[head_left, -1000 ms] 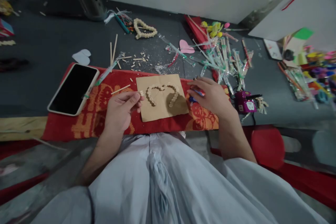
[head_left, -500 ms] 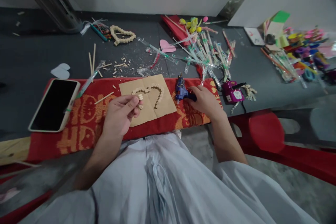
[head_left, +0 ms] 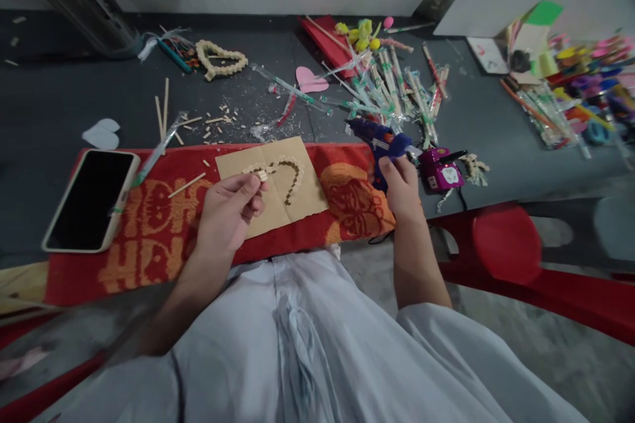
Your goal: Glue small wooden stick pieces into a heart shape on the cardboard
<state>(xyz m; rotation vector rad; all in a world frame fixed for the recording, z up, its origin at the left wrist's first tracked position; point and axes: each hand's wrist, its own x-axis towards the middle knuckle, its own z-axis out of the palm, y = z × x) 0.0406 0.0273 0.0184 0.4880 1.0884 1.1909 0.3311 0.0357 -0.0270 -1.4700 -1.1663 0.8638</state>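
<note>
Between thumb and fingers, my left hand point(head_left: 229, 208) pinches a small bundle of short wooden stick pieces point(head_left: 262, 176). Under and beyond that hand lies a creased sheet of brown paper point(head_left: 310, 195). On the sheet, a heart outline of small wooden pieces point(head_left: 296, 175) is partly hidden by my left hand. My right hand point(head_left: 401, 186) is closed round the handle of a blue glue gun point(head_left: 381, 137), lifted off the cloth with its nozzle pointing up and left.
A red and orange patterned cloth point(head_left: 153, 225) lies under the paper, with a phone point(head_left: 89, 201) at its left end. A finished-looking wooden heart point(head_left: 221, 61), wrapped sticks point(head_left: 389, 82), a pink paper heart point(head_left: 311, 80) and a purple device point(head_left: 440, 170) lie on the dark table.
My right hand has picked up the glue gun from the cloth and swung its nozzle up and away. My left hand still holds the wooden pieces over the paper.
</note>
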